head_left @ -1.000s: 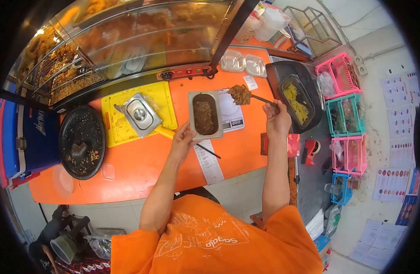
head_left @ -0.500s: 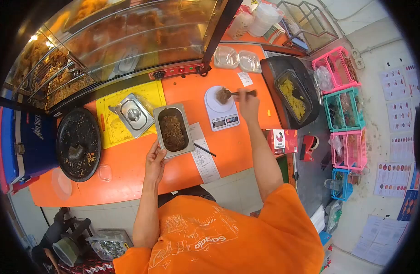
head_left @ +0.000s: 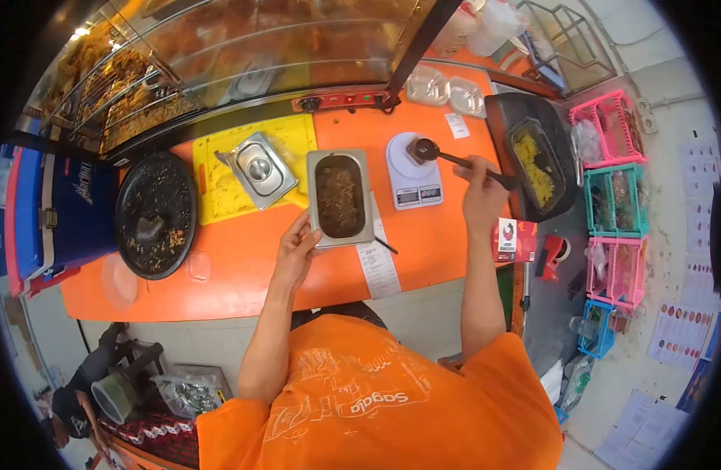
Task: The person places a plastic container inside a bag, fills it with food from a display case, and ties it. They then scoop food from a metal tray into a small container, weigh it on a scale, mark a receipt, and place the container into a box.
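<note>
My left hand (head_left: 295, 252) grips the lower left corner of a steel food pan (head_left: 366, 200), fingers under it and thumb at the rim. Shredded brown food (head_left: 338, 196) fills its bottom. In my right hand (head_left: 481, 194) is the handle of a black ladle (head_left: 462, 162). The ladle's dark bowl hangs over a white digital kitchen scale (head_left: 404, 178), overlapping a small clump of brown food on the plate. Below the pan's right corner, a black pen (head_left: 385, 245) lies across a long paper receipt (head_left: 380, 270).
A steel lid (head_left: 260, 170) rests on a yellow cutting board (head_left: 218, 205), with a round black lid (head_left: 153, 243) to its left. Clear plastic boxes (head_left: 447, 90) sit behind the scale. At right stand a black tray of yellow food (head_left: 533, 168), a red box (head_left: 525, 241) and stacked baskets (head_left: 611, 196).
The view has shifted, so the table things appear farther right. My right hand has come back toward me, and the ladle's bowl has turned, showing its dark inside. My left hand still holds the pan.
</note>
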Demonstrator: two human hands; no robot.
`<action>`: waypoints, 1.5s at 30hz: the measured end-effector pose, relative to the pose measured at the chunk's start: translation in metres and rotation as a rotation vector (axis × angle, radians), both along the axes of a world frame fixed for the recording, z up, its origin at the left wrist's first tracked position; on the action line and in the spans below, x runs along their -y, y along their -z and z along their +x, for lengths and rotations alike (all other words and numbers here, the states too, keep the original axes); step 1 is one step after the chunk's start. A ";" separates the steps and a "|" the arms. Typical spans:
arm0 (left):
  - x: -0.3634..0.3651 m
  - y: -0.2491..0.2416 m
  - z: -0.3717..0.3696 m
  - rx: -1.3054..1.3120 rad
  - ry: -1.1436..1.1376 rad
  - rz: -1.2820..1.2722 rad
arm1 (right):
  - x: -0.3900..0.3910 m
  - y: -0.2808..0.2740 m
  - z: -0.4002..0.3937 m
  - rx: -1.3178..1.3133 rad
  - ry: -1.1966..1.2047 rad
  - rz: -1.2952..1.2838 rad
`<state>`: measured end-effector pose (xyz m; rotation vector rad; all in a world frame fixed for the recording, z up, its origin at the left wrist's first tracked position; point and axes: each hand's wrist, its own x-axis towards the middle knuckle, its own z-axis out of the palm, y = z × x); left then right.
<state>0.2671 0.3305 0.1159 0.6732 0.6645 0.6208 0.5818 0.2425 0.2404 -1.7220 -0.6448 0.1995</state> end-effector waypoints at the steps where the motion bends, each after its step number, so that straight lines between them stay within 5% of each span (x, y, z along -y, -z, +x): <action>1: -0.001 -0.008 0.001 0.015 0.023 -0.002 | 0.007 -0.015 -0.017 -0.013 0.001 -0.003; 3: -0.001 -0.006 0.001 0.013 0.041 -0.004 | 0.015 -0.030 -0.058 -0.175 -0.136 0.020; 7: -0.001 -0.009 0.004 0.053 0.073 0.027 | 0.004 0.009 -0.104 0.125 -0.539 0.132; 12: 0.001 -0.026 0.010 0.029 0.077 0.012 | 0.008 0.031 -0.132 0.215 -0.619 0.027; 14: 0.002 -0.023 0.009 0.010 0.082 0.040 | 0.017 0.028 -0.144 -0.306 -0.486 0.049; 17: 0.001 -0.022 0.011 -0.008 0.067 0.032 | 0.028 0.033 -0.135 -0.531 -0.320 0.038; 24: 0.006 -0.029 0.022 -0.064 0.082 0.060 | 0.028 0.032 -0.156 -0.247 -0.344 0.036; 34: 0.013 -0.021 0.017 -0.076 0.105 0.041 | 0.041 0.044 -0.147 -0.488 -0.334 0.138; 40: 0.003 -0.017 0.025 -0.052 0.101 0.067 | 0.051 0.079 -0.110 -0.870 -0.023 0.339; 45: 0.003 -0.021 0.039 -0.029 0.079 0.030 | 0.055 0.090 -0.079 -0.941 0.030 0.461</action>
